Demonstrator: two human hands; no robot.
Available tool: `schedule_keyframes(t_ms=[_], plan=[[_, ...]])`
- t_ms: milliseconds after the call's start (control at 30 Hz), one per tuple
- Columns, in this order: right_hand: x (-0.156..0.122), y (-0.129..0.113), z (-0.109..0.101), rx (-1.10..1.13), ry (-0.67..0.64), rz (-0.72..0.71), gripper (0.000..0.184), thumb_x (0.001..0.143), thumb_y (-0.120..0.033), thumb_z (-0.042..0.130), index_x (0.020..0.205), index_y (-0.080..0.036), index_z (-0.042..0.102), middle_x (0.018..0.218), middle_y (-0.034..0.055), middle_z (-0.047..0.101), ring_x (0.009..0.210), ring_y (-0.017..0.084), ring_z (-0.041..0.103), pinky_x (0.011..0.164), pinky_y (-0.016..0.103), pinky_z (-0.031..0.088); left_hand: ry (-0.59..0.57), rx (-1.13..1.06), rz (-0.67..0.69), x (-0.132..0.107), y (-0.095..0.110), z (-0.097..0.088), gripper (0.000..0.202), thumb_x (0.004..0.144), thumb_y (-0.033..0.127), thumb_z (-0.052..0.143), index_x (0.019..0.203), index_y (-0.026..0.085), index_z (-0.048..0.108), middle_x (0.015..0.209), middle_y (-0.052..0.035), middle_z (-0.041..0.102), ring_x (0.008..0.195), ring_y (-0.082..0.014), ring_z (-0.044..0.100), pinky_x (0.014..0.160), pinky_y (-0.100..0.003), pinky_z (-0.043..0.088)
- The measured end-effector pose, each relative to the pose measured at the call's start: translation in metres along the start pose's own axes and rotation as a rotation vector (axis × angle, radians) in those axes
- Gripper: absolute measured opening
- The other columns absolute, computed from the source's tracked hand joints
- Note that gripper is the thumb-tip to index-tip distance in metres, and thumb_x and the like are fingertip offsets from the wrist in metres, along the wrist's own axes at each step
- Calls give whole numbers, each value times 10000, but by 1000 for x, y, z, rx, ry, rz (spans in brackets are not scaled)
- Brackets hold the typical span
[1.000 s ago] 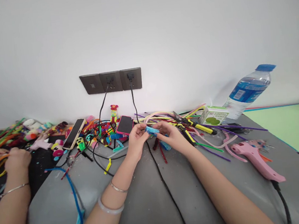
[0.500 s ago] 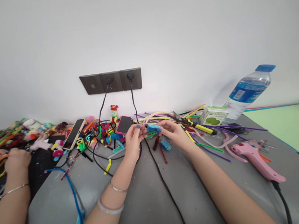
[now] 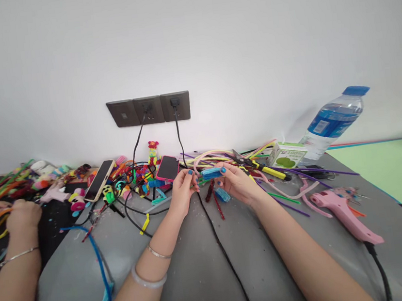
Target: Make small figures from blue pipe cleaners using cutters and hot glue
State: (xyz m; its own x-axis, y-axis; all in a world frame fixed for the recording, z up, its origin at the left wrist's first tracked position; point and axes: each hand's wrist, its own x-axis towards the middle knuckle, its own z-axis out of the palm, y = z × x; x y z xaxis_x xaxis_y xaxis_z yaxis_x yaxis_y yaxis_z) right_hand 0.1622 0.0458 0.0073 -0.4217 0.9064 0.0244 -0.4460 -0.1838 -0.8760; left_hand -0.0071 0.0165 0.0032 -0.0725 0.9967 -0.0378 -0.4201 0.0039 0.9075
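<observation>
My left hand (image 3: 183, 191) and my right hand (image 3: 236, 181) are raised a little above the grey table (image 3: 198, 278), near its far middle. Between their fingertips they pinch a short blue fuzzy pipe-cleaner piece (image 3: 211, 172), held level. A second blue fuzzy piece (image 3: 222, 194) lies on the table just below my right hand. A black cable (image 3: 223, 250) runs under my hands toward me.
Pink glue gun (image 3: 344, 213) at right, water bottle (image 3: 333, 122) and small green box (image 3: 288, 155) behind it. Two phones (image 3: 168, 167) (image 3: 99, 179), pliers (image 3: 257, 165) and loose coloured pipe cleaners crowd the far edge. Another person's hands (image 3: 18, 214) work at left. Wall sockets (image 3: 149, 109) above.
Both hands lifted slightly and turned palms more toward me; the blue piece rose and now lies level between the fingertips. The other person's hands barely moved.
</observation>
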Motion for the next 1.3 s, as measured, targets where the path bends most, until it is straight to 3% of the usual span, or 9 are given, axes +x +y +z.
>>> schedule_keyframes(t_ms=[167,400,633,800,900,1000,1100,1300], plan=[[1,2,-2,79,57,15,401,641,-501,866,771,-211,621,658,-53,569,534,81,455,468,212,384,-32,34,-7,-1,0,0,314,753,439,713,792,192,523,663,44,552,538,-78,530,495,-191,423],[3,2,-3,105,125,23,391,655,-482,865,724,-202,600,620,-70,549,507,61,411,497,204,394,-39,64,-3,-1,0,0,323,807,451,622,695,201,451,581,53,513,493,-76,483,464,-184,405],[6,1,-11,146,204,-32,345,703,-473,834,750,-218,607,675,-47,637,544,87,490,526,218,451,-38,86,9,-1,0,-2,422,702,530,766,833,179,572,843,-60,715,690,-131,637,557,-219,515],[8,-5,-21,168,230,-44,190,762,-292,797,897,-248,670,843,-32,719,711,112,635,679,237,545,-47,86,12,-1,0,-3,417,694,501,789,878,177,602,939,-101,749,776,-172,683,585,-244,542],[8,-8,-24,179,209,-4,187,766,-141,735,919,-242,698,974,-19,740,852,118,680,801,230,561,-45,99,14,-1,0,-3,397,685,461,799,892,182,608,956,-87,744,780,-169,686,595,-249,546],[7,-9,-23,216,206,87,167,777,-93,683,868,-232,704,960,-14,754,927,126,699,871,225,566,-34,123,16,-1,1,-3,371,701,446,784,898,183,612,905,-59,724,753,-153,676,603,-242,540],[6,-10,-20,267,178,142,77,829,-163,671,781,-223,680,909,-5,761,944,140,712,905,236,573,-29,142,21,-2,2,-2,359,714,432,773,917,180,616,879,-45,706,742,-142,668,609,-233,529],[4,-13,-20,274,113,180,121,923,-325,614,919,-226,683,951,34,765,945,168,711,904,286,593,-31,155,25,-2,3,-1,345,721,417,765,916,176,614,862,-39,693,728,-133,655,603,-223,519]])
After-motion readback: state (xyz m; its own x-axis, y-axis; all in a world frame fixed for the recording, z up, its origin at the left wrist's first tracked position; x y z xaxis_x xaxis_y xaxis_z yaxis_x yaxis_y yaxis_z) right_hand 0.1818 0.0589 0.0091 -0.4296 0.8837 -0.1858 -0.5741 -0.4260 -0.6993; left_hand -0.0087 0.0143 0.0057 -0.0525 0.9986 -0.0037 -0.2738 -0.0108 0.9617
